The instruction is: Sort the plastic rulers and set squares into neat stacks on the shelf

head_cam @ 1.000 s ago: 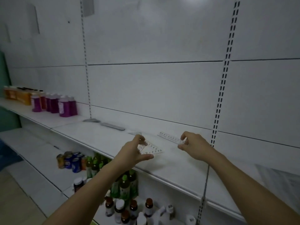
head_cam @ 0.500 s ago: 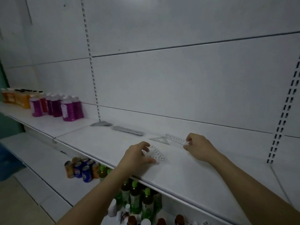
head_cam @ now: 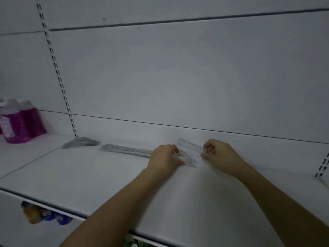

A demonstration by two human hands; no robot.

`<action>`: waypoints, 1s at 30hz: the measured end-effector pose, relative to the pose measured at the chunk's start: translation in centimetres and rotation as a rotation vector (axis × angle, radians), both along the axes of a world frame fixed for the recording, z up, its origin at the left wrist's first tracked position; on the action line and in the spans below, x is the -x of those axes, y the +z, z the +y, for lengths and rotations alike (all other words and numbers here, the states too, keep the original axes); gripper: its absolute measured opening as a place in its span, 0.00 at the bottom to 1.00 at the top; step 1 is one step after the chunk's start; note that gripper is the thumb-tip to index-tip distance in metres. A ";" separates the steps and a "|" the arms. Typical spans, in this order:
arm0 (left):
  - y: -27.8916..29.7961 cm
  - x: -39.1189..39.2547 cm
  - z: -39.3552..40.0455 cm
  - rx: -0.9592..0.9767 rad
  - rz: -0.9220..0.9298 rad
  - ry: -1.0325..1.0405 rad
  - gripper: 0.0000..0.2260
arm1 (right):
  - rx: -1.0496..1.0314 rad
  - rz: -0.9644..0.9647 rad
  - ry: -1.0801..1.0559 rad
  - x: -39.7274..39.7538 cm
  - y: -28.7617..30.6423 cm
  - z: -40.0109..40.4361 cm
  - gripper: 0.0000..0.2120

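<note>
On the white shelf (head_cam: 89, 175), my left hand (head_cam: 164, 158) grips a clear plastic set square (head_cam: 187, 158) that lies flat near the back. My right hand (head_cam: 218, 154) pinches the near end of a short clear ruler (head_cam: 191, 144), which points back and left toward the wall. To the left, a stack of long clear rulers (head_cam: 125, 149) lies along the back of the shelf. Further left sits a grey pile of set squares (head_cam: 81, 142) beside the slotted upright.
Purple bottles (head_cam: 19, 122) stand at the far left of the shelf. Drink cans (head_cam: 44, 214) show on the shelf below. Slotted uprights run up the back panel at left (head_cam: 57, 72) and at the right edge (head_cam: 323, 166).
The view has moved closer and to the right. My left hand has slid the set square back toward the wall, closer to the ruler. My right hand keeps its hold on the ruler's end.
</note>
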State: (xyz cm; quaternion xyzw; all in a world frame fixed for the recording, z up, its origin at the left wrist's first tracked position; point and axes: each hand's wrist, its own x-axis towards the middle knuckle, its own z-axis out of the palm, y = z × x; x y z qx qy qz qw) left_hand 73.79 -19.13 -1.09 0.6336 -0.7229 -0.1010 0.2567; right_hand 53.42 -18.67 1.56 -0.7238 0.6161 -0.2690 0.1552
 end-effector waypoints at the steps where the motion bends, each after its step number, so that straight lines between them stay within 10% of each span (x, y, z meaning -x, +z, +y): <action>1: -0.2 -0.1 -0.5 -0.011 -0.010 -0.020 0.21 | 0.005 -0.003 -0.025 -0.2 0.0 0.3 0.11; 12: 0.0 -3.8 0.3 0.020 -0.135 -0.278 0.21 | 0.051 0.042 -0.200 -4.1 -0.3 3.8 0.11; 30: -2.3 -23.7 7.0 -0.083 -0.268 -0.072 0.22 | 0.095 0.066 0.232 -22.7 -0.5 -2.4 0.12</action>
